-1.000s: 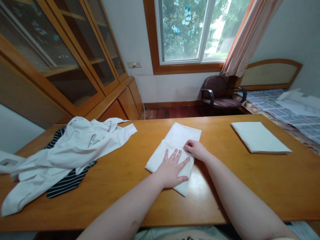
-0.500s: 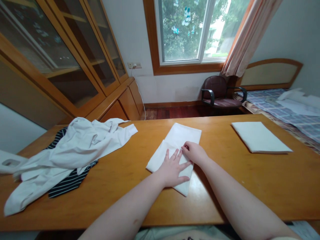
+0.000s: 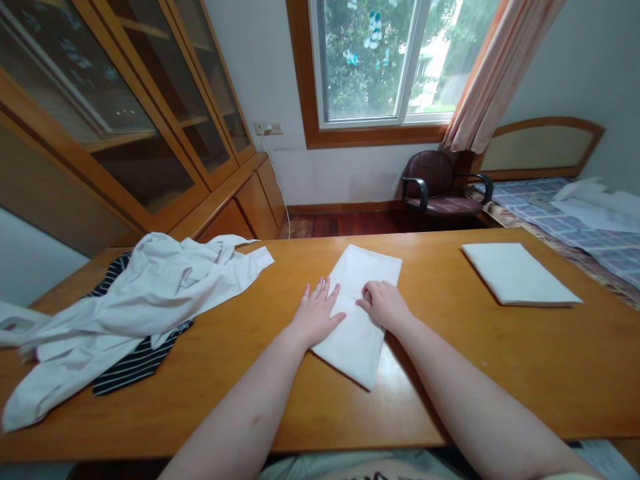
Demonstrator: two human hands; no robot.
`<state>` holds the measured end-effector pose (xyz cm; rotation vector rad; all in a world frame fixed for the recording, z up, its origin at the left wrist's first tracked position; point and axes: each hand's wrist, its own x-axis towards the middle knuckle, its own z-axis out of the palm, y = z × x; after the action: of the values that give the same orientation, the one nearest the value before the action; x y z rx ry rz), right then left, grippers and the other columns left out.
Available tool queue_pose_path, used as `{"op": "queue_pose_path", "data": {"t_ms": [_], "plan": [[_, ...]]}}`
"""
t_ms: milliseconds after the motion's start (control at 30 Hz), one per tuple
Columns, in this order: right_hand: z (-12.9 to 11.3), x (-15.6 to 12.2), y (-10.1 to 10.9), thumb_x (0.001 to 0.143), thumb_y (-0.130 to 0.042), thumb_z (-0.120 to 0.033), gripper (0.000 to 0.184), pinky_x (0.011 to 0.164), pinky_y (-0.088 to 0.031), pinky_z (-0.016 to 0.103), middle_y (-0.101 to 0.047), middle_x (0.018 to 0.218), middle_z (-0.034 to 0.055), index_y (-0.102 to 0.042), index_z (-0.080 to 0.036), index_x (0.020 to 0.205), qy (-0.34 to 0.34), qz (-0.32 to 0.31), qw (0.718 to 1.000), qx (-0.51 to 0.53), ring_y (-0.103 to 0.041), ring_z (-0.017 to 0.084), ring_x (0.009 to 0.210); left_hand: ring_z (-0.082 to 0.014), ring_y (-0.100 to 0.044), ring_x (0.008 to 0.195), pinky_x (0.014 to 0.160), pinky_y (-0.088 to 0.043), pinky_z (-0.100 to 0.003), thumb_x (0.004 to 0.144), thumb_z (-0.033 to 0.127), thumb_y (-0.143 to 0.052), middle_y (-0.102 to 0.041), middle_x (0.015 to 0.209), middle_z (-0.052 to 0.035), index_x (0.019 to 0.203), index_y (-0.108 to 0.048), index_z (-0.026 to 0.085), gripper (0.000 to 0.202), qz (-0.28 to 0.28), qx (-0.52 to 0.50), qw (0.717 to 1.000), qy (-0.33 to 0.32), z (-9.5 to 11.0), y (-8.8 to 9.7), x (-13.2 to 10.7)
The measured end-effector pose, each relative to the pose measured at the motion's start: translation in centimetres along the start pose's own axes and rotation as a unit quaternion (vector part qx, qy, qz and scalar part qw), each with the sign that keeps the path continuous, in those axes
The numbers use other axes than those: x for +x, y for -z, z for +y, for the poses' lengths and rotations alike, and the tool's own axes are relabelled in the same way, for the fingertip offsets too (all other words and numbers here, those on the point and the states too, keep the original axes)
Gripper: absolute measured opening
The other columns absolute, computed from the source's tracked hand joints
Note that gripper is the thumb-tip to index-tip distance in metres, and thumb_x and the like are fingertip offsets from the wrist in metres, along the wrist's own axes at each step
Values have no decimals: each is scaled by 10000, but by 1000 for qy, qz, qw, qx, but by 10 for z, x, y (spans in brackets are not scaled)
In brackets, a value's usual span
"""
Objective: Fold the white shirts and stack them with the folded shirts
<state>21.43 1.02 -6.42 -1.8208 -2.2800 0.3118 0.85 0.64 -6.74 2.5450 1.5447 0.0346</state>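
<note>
The table point(image 3: 500, 347) supported the folded white cloth point(image 3: 355, 350) flat before you. Your left hand point(image 3: 316, 317) lay fingers spread at its left edge, seemingly steadying it; your right hand point(image 3: 387, 307) curled on top, whether pinching fabric I couldn't tell.

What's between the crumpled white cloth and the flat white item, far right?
Head view: the folded cloth, with the left hand on its left edge and the right hand on its right edge; tabletop shows on either side.
</note>
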Motion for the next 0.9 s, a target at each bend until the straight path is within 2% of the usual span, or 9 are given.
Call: {"op": "queue_pose_path", "data": {"t_ms": [100, 200, 300, 400, 467, 533, 667, 767, 900], "plan": [[0, -1, -2, 860, -565, -291, 311, 974, -318, 389, -631, 1149, 93, -596, -214, 1160, 98, 53, 994, 11, -510, 233, 1090, -288, -110, 1410, 1118, -77, -517, 862, 544, -391, -164, 1519, -182, 1461, -226, 131, 747, -8, 1, 1000, 8, 2, -4, 3], [-1, -3, -4, 905, -483, -238, 281, 1031, -280, 411, -625, 1200, 60, -629, -257, 1144, 189, 51, 980, 45, -503, 206, 1123, -288, -136, 1406, 1118, -100, -511, 862, 548, -381, -197, 1514, -175, 1455, -242, 135, 736, -15, -7, 1000, 13, 2, -4, 4], [-3, -5, -5, 916, -441, -225, 279, 963, -373, 370, -652, 1149, 72, -672, -219, 1072, 230, 34, 970, 67, -545, 199, 1060, -287, -140, 1405, 1114, -133, -499, 862, 555, -376, -197, 1515, -168, 1453, -248, 147, 729, -23, -18, 999, 14, 1, -1, 4], [-7, -8, -4, 906, -435, -212, 300, 954, -393, 351, -635, 1175, 92, -654, -187, 1109, 237, 37, 967, 85, -553, 198, 1058, -282, -128, 1407, 1116, -148, -487, 847, 576, -394, -187, 1521, -154, 1457, -234, 155, 758, -29, -45, 999, 9, -2, 1, 3], [-9, -10, -4, 895, -459, -241, 325, 980, -376, 347, -603, 1229, 103, -616, -170, 1170, 230, 28, 968, 95, -535, 202, 1104, -268, -146, 1406, 1121, -165, -468, 845, 570, -408, -199, 1523, -131, 1460, -227, 164, 759, -20, -89, 996, 6, -6, 1, 2], [-11, -11, -3, 877, -493, -270, 365, 985, -366, 338, -590, 1243, 111, -579, -158, 1215, 208, 12, 973, 97, -520, 206, 1130, -238, -219, 1391, 1118, -215, -419, 869, 511, -405, -254, 1512, -113, 1452, -251, 163, 696, 20, -152, 988, 19, -12, 0, 2], [-12, -8, 1, 889, -475, -325, 312, 878, -398, 315, -660, 1036, 108, -626, -153, 1100, 75, 15, 995, 66, -568, 210, 990, -205, -521, 1176, 991, -406, -336, 899, 353, -393, -541, 1314, -118, 1324, -465, 140, 481, 119, -269, 946, 135, -23, 2, 4], [-9, -5, 3, 897, -458, -357, 276, 778, -401, 295, -676, 896, 94, -665, -175, 877, -5, 1, 999, 40, -585, 207, 883, -206, -612, 992, 867, -466, -312, 880, 344, -439, -670, 1096, -89, 1125, -621, 160, 356, 109, -301, 930, 180, -29, 7, 5], [-6, -1, 2, 883, -491, -344, 234, 749, -388, 291, -688, 887, 85, -653, -193, 809, -10, -19, 999, 23, -593, 210, 869, -199, -624, 892, 770, -466, -287, 857, 377, -479, -697, 985, -62, 976, -668, 184, 296, 92, -301, 929, 196, -30, 14, 4]]}}
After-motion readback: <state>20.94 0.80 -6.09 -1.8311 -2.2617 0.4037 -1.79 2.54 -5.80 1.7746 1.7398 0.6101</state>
